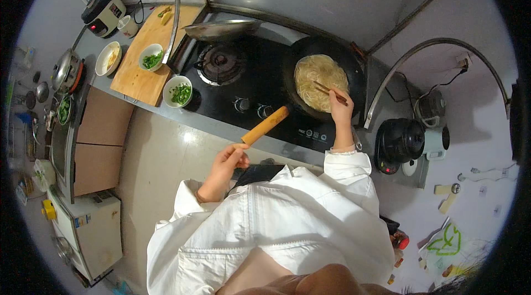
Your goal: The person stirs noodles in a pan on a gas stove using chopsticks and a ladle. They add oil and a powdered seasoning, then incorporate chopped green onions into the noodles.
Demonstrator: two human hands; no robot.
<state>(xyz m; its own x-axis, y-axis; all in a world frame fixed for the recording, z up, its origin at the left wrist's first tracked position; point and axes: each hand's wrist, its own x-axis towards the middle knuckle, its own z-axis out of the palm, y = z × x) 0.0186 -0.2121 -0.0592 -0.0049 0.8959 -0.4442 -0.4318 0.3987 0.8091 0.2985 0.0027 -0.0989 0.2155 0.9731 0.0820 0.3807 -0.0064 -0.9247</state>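
Chopsticks (327, 91) are held in my right hand (342, 110), with their tips in pale noodles (319, 75). The noodles sit in cloudy liquid inside a dark wok (292, 56) on the right side of the black gas hob (224, 106). The wok's wooden handle (265, 125) points towards me. My left hand (226, 166) has its thumb and forefinger at the near end of this handle, its other fingers curled.
Left of the wok are a bare burner (220, 60) and a metal lid (222, 29). Bowls of chopped greens (178, 91) (151, 57) stand by a wooden board (137, 81). A rice cooker (105, 10) is behind; a black electric pot (400, 141) stands right.
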